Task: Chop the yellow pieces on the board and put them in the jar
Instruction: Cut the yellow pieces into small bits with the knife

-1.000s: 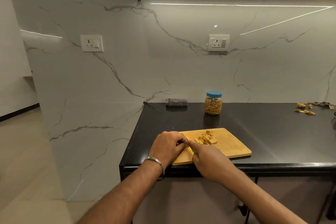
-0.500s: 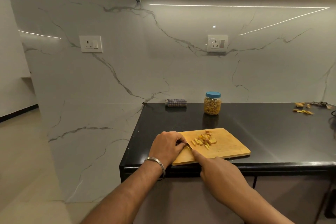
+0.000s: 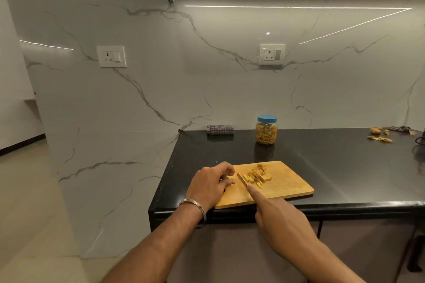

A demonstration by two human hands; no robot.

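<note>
The board (image 3: 282, 187) lies at the near edge of the black worktop (image 3: 333, 163), as it did half a second ago. What has changed is on it: the right hand (image 3: 279, 219) has drawn back toward the near edge of the board, its forefinger stretched along the spine of a knife (image 3: 242, 181), so that more of the blade now shows. The hand is closed around the handle, which is hidden under the palm. The blade lies on the board just left of the yellow pieces (image 3: 256, 176), its tip pointing away from the person.

The left hand (image 3: 208, 185) rests over the board's left end with fingers loosely curled; whether it pinches a piece I cannot tell. A second ago the two hands were nearly touching above the pile; now a strip of bare board shows between them. A metal bangle (image 3: 195, 205) sits on the left wrist.

The pieces lie in a loose heap at the board's far left part, thin sticks nearest the blade, thicker chunks beyond.

The jar (image 3: 266, 130) stands behind the board near the wall, blue lid on, filled with yellow bits. A folded cloth (image 3: 220, 129) lies left of the jar, and scraps (image 3: 379, 136) lie far right of the board.
</note>
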